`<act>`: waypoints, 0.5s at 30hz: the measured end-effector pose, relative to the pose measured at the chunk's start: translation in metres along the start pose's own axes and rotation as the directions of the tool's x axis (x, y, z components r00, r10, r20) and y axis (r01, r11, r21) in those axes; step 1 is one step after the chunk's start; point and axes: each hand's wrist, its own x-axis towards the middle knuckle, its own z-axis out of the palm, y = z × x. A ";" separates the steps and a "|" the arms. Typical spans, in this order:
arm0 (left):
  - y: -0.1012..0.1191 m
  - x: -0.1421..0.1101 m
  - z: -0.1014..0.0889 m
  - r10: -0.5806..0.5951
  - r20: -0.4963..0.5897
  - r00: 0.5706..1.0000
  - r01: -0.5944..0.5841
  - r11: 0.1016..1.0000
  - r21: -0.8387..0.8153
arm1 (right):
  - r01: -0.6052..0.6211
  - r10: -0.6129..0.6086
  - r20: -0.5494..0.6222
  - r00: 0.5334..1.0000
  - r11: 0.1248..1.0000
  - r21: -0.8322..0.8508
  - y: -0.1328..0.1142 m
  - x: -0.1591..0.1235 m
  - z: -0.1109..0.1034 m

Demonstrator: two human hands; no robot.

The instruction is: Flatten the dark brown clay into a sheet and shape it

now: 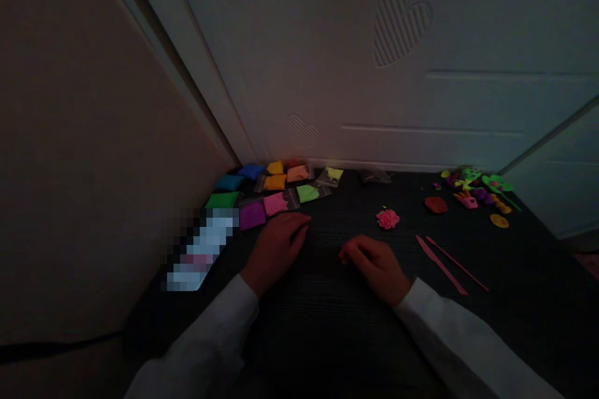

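At the far left, a lit phone lies on the dark table, just beside the green bag and the purple bag. A careless swing of the left sleeve could nudge the phone. The left hand is palm down, its fingers loosely straight, gripping nothing. Its knuckles are just beside the pink bag; sliding forward, they could shove that bag into the light green bag.

The right hand has its fingers curled in toward the thumb; in this dim light I cannot tell whether they pinch anything small. Beyond it, near but apart, sits the pink flower; a hasty reach could flatten its crumpled petals. Farther right lie a reddish lump, then a pink knife and thin stick, which an outward sweep of the right sleeve could scatter.
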 end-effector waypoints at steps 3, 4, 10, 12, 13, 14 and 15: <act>0.001 0.019 -0.007 0.037 0.177 0.984 -0.030 0.999 -0.045 | 0.131 -0.120 0.068 0.990 0.973 -0.190 0.000 -0.005 0.005; -0.001 0.022 -0.008 0.067 0.280 0.958 -0.051 0.997 -0.062 | 0.176 -0.158 0.091 0.983 0.951 -0.253 0.000 -0.007 0.008; -0.025 0.016 0.003 0.185 0.392 0.901 -0.140 0.980 -0.141 | 0.484 -0.403 0.268 0.875 0.730 -0.482 -0.003 -0.016 0.033; -0.029 0.014 0.005 0.211 0.373 0.904 -0.165 0.975 -0.151 | 0.502 -0.377 0.332 0.864 0.684 -0.529 -0.006 -0.019 0.042; -0.029 0.014 0.006 0.216 0.372 0.903 -0.170 0.973 -0.153 | 0.504 -0.348 0.369 0.862 0.668 -0.547 -0.007 -0.020 0.046; -0.030 0.014 0.006 0.217 0.374 0.902 -0.170 0.973 -0.154 | 0.506 -0.315 0.407 0.858 0.657 -0.559 -0.008 -0.022 0.048; -0.030 0.015 0.006 0.215 0.378 0.901 -0.168 0.974 -0.154 | 0.502 -0.279 0.436 0.856 0.651 -0.569 -0.009 -0.023 0.049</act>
